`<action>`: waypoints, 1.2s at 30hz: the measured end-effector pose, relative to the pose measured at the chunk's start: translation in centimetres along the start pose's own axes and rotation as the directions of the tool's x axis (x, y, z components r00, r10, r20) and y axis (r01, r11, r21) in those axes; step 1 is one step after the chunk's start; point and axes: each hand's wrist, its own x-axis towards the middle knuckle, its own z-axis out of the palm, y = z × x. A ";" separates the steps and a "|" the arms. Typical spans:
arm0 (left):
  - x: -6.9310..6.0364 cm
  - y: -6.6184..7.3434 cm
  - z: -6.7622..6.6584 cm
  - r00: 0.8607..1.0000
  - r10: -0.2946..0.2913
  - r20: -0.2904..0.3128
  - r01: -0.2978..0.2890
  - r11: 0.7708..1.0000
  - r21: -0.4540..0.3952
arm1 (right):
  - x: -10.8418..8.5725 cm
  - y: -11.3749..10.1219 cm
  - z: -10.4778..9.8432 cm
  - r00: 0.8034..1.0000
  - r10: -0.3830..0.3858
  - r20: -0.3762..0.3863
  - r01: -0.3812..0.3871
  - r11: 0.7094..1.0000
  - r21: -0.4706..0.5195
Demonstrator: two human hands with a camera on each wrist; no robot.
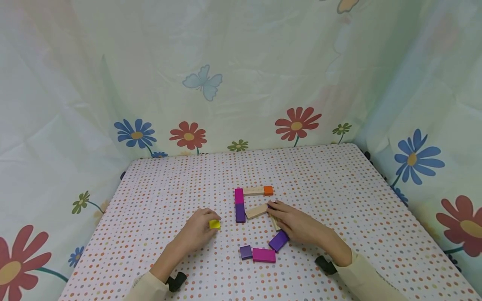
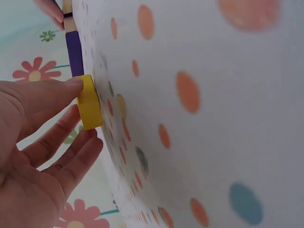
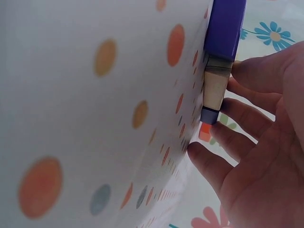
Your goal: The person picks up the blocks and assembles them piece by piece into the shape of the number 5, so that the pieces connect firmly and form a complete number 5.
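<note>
My left hand (image 1: 198, 229) pinches a small yellow block (image 1: 214, 224) at its thumb and fingers, low over the dotted tabletop. My right hand (image 1: 299, 221) reaches over a short wooden block (image 1: 274, 223), partly hidden beneath it. In the right wrist view its relaxed fingers touch that wooden block (image 3: 215, 89) and come near a small purple block (image 3: 209, 115) at its far end. Next to this hand lie a purple block (image 1: 278, 241) and a slanted wooden block (image 1: 257, 211). A magenta block (image 1: 264, 255) and a small purple block (image 1: 246, 252) are nearer me.
Farther back, a magenta block (image 1: 239, 195) and a purple block (image 1: 240, 213) form a column. From its top a wooden block (image 1: 253, 191) runs right to an orange block (image 1: 268, 190). A flowered curtain (image 1: 241, 83) surrounds the dotted table (image 1: 169, 179).
</note>
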 end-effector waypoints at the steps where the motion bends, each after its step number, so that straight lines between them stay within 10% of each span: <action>1: 0.0 -0.1 0.0 1.000 -0.007 0.009 0.007 1.000 0.001 | 0.0 0.0 0.0 1.000 -0.001 -0.001 0.001 1.000 -0.001; 36: -0.5 2.1 -0.2 0.995 0.046 0.092 -0.043 0.998 -0.036 | 0.0 0.0 0.0 1.000 0.003 -0.012 -0.003 1.000 0.001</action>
